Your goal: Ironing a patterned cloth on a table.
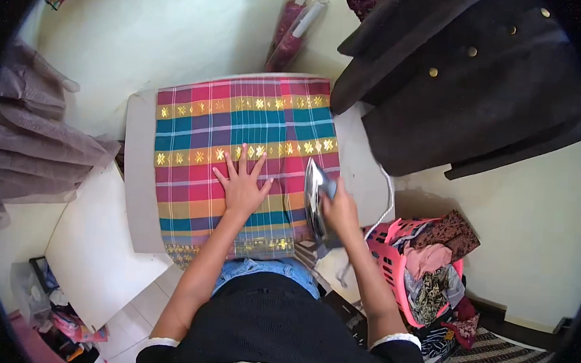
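A plaid woven cloth [199, 131] in pink, teal, purple and mustard, with gold floral motifs, lies spread over a grey padded board [138, 187]. My left hand [242, 188] rests flat on the middle of the cloth, fingers spread. In my right hand [341, 209] is the handle of an electric iron [313, 193]. The iron's shiny soleplate edge faces left, along the cloth's right part, near a pleat or fold in the fabric. Whether the soleplate presses fully on the cloth is hard to tell. A white braided cord [389, 197] runs at the board's right side.
A pink plastic laundry basket [390, 267] heaped with clothes stands to the right. Above it hangs a dark coat [439, 111] with brass-coloured buttons. Grey sheer fabric [38, 141] drapes at left, over a white panel [102, 235]. Plastic-wrapped rolls [294, 37] lean against the wall.
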The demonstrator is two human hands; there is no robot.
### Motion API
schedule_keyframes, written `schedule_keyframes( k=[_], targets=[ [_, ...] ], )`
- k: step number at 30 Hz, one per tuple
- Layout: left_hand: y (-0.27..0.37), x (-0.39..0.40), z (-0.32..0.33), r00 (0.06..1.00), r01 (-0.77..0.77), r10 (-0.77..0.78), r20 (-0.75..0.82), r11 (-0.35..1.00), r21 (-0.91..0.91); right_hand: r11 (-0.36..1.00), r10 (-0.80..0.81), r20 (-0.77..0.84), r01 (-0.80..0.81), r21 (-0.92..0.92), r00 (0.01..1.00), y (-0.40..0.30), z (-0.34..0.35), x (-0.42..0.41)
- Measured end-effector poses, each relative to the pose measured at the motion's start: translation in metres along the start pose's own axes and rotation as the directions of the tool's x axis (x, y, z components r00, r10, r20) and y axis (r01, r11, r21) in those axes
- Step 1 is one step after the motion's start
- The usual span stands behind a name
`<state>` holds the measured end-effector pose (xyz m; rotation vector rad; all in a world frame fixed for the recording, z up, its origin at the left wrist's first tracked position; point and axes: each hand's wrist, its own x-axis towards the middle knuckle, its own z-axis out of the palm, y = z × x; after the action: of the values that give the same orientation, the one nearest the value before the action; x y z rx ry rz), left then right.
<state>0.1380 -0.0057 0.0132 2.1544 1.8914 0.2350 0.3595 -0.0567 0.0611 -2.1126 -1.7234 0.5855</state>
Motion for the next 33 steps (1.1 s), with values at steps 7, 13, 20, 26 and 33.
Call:
schedule_keyframes(
  k=[7,13,20,26,33],
  targets=[
    [0.004,0.003,0.002,0.998,-0.05,0.05,-0.027,0.999,-0.006,1.0,0.002,-0.052,-0.003,-0.016,0.999,-0.013,-0.006,0.114],
    [-0.006,0.0,0.004,0.996,-0.04,0.04,-0.076,0.999,-0.003,0.996,-0.053,0.211,0.035,0.084,0.976,-0.022,0.009,0.017],
    [-0.006,-0.002,0.006,0.996,-0.028,0.027,-0.088,1.0,-0.01,0.998,-0.05,0.078,0.047,0.045,0.996,-0.057,0.023,-0.02],
    [-0.016,-0.013,0.004,0.992,-0.121,0.118,-0.052,0.991,-0.065,0.98,-0.135,-0.064,0.143,0.142,0.989,-0.045,0.027,0.041],
    [-0.023,-0.092,0.002,0.983,-0.183,0.183,0.006,0.981,0.062,0.99,-0.089,-0.049,0.094,0.103,0.995,-0.088,-0.04,-0.028]
  ],
)
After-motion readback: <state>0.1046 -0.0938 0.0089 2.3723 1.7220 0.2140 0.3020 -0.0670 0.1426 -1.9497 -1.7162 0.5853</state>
